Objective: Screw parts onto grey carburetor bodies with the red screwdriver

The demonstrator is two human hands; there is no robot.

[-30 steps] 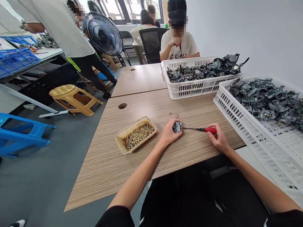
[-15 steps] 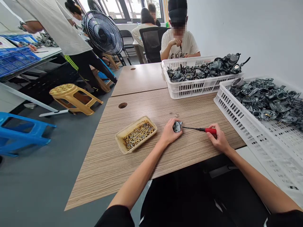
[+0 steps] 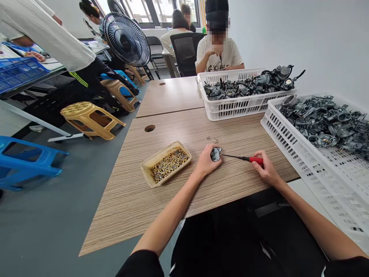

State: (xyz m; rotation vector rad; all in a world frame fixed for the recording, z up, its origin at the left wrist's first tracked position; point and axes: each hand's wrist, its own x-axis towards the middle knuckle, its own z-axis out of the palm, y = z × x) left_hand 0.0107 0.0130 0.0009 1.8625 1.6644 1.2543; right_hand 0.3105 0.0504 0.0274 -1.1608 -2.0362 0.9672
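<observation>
My left hand (image 3: 208, 161) is closed around a small grey metal carburetor body (image 3: 215, 154), holding it against the wooden table. In my right hand (image 3: 266, 168) is a screwdriver (image 3: 255, 159) with a red handle and a thin dark shaft. The shaft lies nearly level, pointing left, and its tip meets the right side of the carburetor body; the exact contact spot is too small to make out. Several small brass-coloured pieces (image 3: 215, 140) lie on the table just beyond my left hand. To the left of that hand stands a cream tub (image 3: 146, 177) of small brass jets or screws.
Two white plastic crates (image 3: 223, 113) (image 3: 284, 139) filled with carburetor parts stand at the back and right. Across the table (image 3: 121, 200) sits a co-worker. On the left are a fan (image 3: 126, 40), a yellow stool (image 3: 91, 119), a blue stool (image 3: 29, 161) and another person bending over.
My hands, the carburetor body and the screwdriver stay almost in place. At the left, the standing person has bent lower and shifted leftward over the other table.
</observation>
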